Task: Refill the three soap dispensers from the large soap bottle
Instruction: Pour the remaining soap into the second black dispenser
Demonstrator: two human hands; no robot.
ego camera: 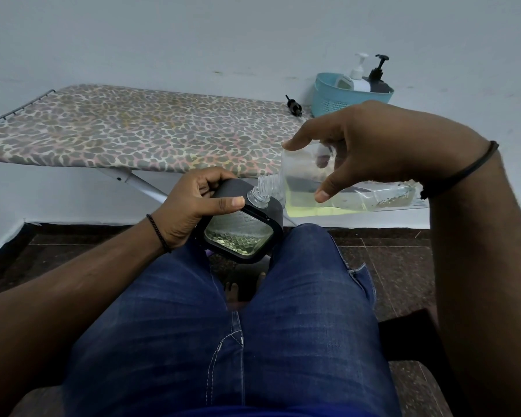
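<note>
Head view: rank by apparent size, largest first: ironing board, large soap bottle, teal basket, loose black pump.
1. ironing board
2. large soap bottle, though it is nearer the camera
3. teal basket, farther back, so unsure against the bottle
4. loose black pump

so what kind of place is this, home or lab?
Most likely a home, perhaps a utility or laundry corner. An ironing board with a leopard-print cover stands against a plain wall, a blue plastic basket on it holds pump dispensers, and the person sits over a dark tiled floor.
</note>
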